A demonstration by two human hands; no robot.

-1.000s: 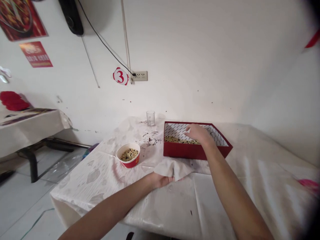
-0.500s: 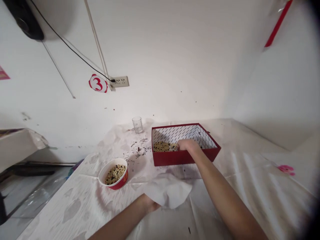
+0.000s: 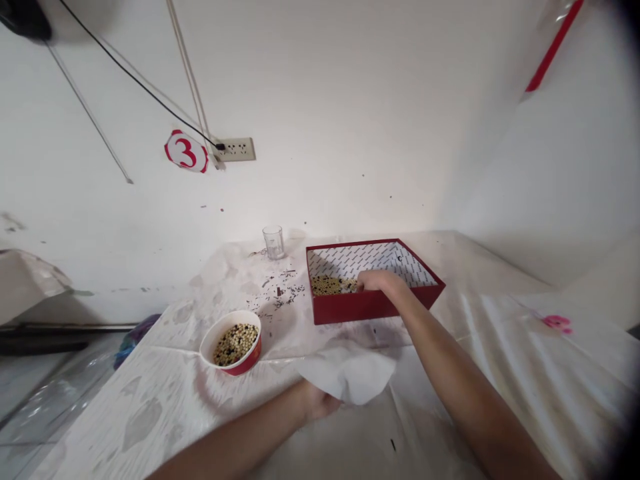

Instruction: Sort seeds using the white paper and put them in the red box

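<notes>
My left hand (image 3: 321, 401) is closed on the edge of a thin white sheet (image 3: 353, 377), perhaps paper or cloth, held over the table in front of the box. My right hand (image 3: 381, 281) reaches down into a red box (image 3: 375, 307) lined with patterned white paper. Its fingers look curled together; the box's front wall hides their tips and whatever they hold. Pale and dark beans or beads (image 3: 330, 285) cover the box's floor to the left of that hand. A red-and-white paper bowl (image 3: 247, 363) with similar pieces (image 3: 236, 343) stands at the left.
Behind the bowl stands a clear glass (image 3: 273, 243), with dark bits (image 3: 280, 291) scattered on the white-covered table (image 3: 175, 393). The wall with a power socket (image 3: 237, 149) rises behind. A pink piece (image 3: 557, 324) lies at the right.
The view has shifted slightly. My left hand and the white sheet have moved a little to the right. My right hand stays inside the box.
</notes>
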